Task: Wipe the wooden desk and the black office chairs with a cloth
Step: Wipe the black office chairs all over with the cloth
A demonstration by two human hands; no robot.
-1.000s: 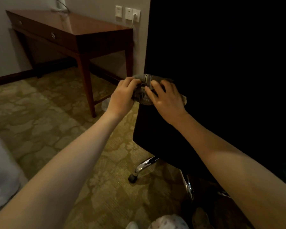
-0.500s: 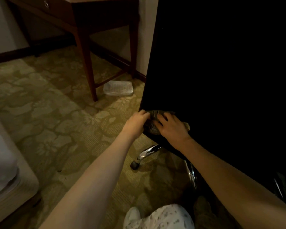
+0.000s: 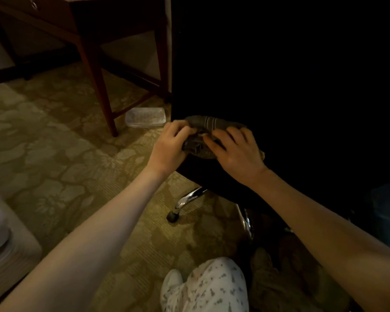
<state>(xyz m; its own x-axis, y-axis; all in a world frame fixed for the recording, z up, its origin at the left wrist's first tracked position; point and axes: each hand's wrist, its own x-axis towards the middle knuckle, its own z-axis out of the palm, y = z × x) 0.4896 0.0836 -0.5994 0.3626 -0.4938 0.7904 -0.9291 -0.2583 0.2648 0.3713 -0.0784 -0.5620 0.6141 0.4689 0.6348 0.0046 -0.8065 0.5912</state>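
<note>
Both hands have travelled down the black office chair (image 3: pixel 279 75) backrest and now work near its lower left edge. The left hand (image 3: pixel 169 147) pinches the bunched grey cloth (image 3: pixel 208 122) with curled fingers, while the right hand (image 3: pixel 239 154) lays its fingers over it, pressing it against the upholstery. This looks like the chair-wiping step, at the low end of a stroke. Next the cloth probably needs carrying right across the backrest under steady pressure. The wooden desk (image 3: pixel 97 82) stands far left, a clear plastic box (image 3: pixel 145 117) beside its leg.

Dim warm light, chair (image 3: pixel 279 75) lost in black (no detail), glint on chrome leg (image 3: pixel 189 195), wide-angle edge bending
</note>
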